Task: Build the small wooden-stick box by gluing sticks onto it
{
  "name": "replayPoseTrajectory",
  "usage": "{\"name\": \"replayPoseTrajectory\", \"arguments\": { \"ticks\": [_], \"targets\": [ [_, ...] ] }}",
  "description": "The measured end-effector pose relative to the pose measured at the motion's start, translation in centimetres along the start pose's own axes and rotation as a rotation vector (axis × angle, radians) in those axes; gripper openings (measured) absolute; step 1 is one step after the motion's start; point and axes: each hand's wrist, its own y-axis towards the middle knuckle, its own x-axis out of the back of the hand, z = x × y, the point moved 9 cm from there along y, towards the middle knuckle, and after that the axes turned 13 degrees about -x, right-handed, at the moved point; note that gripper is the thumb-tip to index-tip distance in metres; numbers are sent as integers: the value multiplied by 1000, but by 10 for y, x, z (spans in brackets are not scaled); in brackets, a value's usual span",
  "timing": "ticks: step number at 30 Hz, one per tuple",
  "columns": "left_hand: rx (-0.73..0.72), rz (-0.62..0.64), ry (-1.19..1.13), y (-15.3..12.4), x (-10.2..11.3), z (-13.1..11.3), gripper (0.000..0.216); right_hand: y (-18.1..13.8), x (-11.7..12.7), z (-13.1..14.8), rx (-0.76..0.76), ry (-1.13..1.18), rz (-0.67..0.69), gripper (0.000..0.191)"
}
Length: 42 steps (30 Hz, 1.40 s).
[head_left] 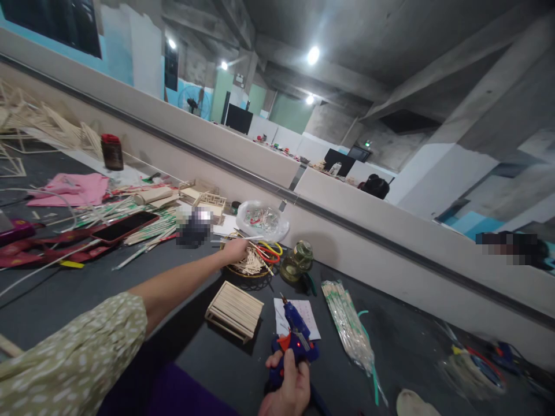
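Observation:
My right hand (pixel 291 378) grips a blue hot glue gun (pixel 296 323) with an orange trigger and a small lit red light; its nozzle points up and away from me. Under the gun lies a white sheet with writing (pixel 310 315). My left hand (pixel 235 250) reaches into a round basket (pixel 255 275) of short wooden sticks (pixel 251 261). Its fingers point down and are mostly hidden, so what they touch does not show. Scissors with red and yellow handles (pixel 271 252) lie in the basket. Just below it stands a small slatted stick table (pixel 235 309).
Beyond the basket are a plastic bag (pixel 263 222) and a green glass jar (pixel 298 260). Wrapped sticks (pixel 348 323) lie at right. A phone (pixel 125 226), loose sticks (pixel 151 231) and pink cloth (pixel 71 189) cover the left. A low partition (pixel 243 179) bounds the desk.

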Motion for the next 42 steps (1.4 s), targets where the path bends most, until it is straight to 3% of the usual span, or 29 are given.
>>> {"name": "replayPoseTrajectory", "arguments": {
  "ticks": [6, 13, 17, 24, 34, 42],
  "targets": [
    [18, 31, -58, 10, -11, -15, 35, 2, 3, -4, -4, -9, -18, 25],
    [79, 55, -201, 10, -7, 2, 30, 0, 2, -2, 0, -2, -24, 25],
    [81, 124, -387, 2, -2, 17, 18, -2, -1, -1, -23, 6, 8, 27],
    [-21, 224, -757, -27, 16, 18, 32, -1, 3, 2, 1, -11, -41, 28],
    [-78, 131, -940, -42, 18, 8, 33, -4, 0, 8, 45, -82, -43, 29],
    [3, 4, -714, -35, 12, 26, 26, -5, -1, 9, 38, -72, -41, 29]
  ]
}}
